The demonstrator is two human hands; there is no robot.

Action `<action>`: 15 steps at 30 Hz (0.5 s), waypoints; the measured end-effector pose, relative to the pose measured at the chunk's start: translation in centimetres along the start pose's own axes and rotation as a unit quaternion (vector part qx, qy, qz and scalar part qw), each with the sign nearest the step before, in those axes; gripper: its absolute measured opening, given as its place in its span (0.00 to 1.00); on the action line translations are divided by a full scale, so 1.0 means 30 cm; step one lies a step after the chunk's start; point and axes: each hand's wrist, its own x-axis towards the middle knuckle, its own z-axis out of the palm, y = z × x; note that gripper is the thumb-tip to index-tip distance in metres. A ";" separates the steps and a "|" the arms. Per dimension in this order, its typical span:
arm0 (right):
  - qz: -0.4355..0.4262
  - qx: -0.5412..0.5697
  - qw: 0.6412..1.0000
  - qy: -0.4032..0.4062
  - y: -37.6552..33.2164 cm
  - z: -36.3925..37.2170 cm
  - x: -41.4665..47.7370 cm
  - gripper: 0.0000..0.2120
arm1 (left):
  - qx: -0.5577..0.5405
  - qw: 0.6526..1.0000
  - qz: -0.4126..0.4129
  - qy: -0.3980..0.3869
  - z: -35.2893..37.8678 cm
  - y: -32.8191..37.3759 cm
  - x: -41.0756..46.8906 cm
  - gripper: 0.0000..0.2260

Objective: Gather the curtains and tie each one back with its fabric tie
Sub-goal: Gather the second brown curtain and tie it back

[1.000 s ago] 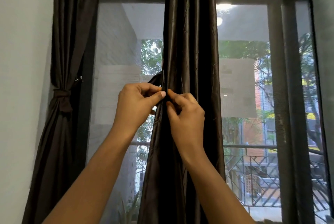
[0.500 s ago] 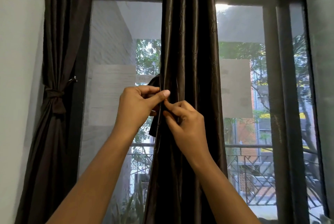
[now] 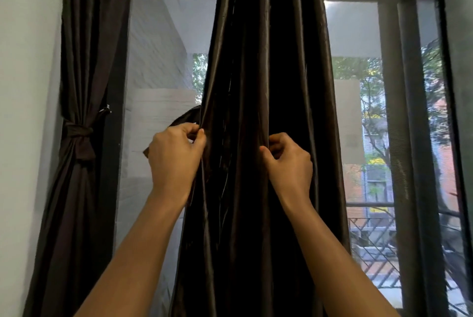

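A dark brown satin curtain (image 3: 256,73) hangs loose down the middle of the window. My left hand (image 3: 176,155) pinches its left edge at about mid height. My right hand (image 3: 289,160) pinches a fold of the same curtain further right. A dark strip of fabric, apparently its tie (image 3: 186,116), curves out behind the curtain just above my left hand. A second curtain (image 3: 84,48) hangs at the far left, gathered and bound by a knotted fabric tie (image 3: 78,135).
The window frame (image 3: 430,86) is black, with a mesh screen and a balcony railing (image 3: 373,235) outside. A small wall hook (image 3: 105,109) sits beside the left curtain. White walls (image 3: 28,86) flank the window.
My hands have moved apart: the left stays at the curtain's left edge, the right slid rightward, spreading the fabric wider. The view has moved closer to the curtain.
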 end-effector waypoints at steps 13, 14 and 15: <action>-0.112 0.149 0.981 0.056 -0.060 -0.060 -0.073 0.12 | -0.262 0.956 -0.099 -0.086 0.078 0.138 -0.076 0.08; -0.114 0.150 0.980 0.056 -0.062 -0.064 -0.073 0.12 | -0.272 0.953 -0.099 -0.086 0.079 0.148 -0.079 0.07; -0.114 0.151 0.981 0.053 -0.063 -0.066 -0.071 0.13 | -0.277 0.952 -0.096 -0.087 0.078 0.159 -0.082 0.07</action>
